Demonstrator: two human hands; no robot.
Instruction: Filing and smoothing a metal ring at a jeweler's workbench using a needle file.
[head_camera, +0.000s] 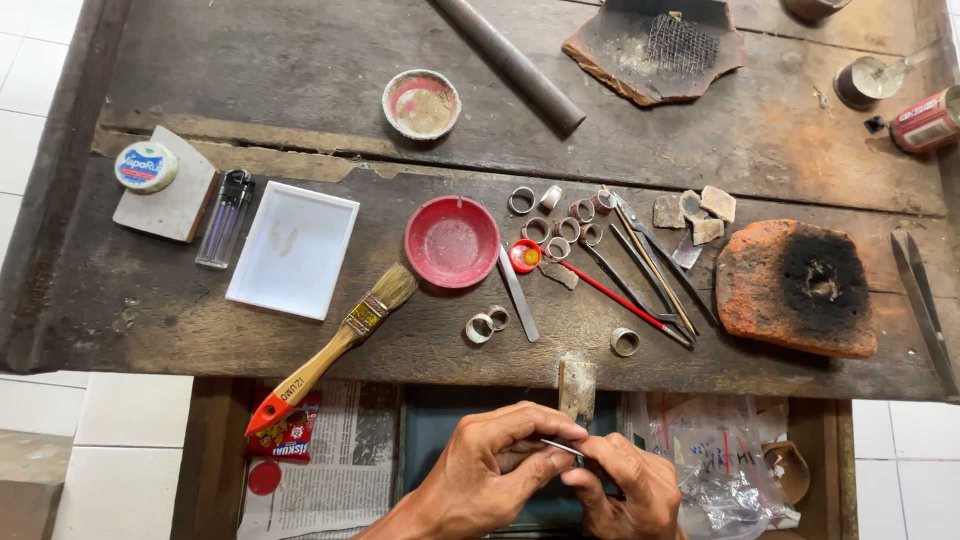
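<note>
A: Where are the hands?

B: Both sit just below the wooden peg that sticks out from the counter edge. The left hand comes in from the lower left, wrist bent, fingers curled over; the right hand meets it from the lower right, knuckles up.

A: And the grip?

B: Both are closed. Thumb and forefinger of each pinch a thin metal strip, which lies between the two hands directly under the peg. What lies behind the curled fingers I cannot tell.

A: What lies around the peg?

B: Above it, on the counter, a cluster of metal rings beside a red dish; left of the peg a paintbrush with an orange handle end; right of it a scorched brick.
</note>
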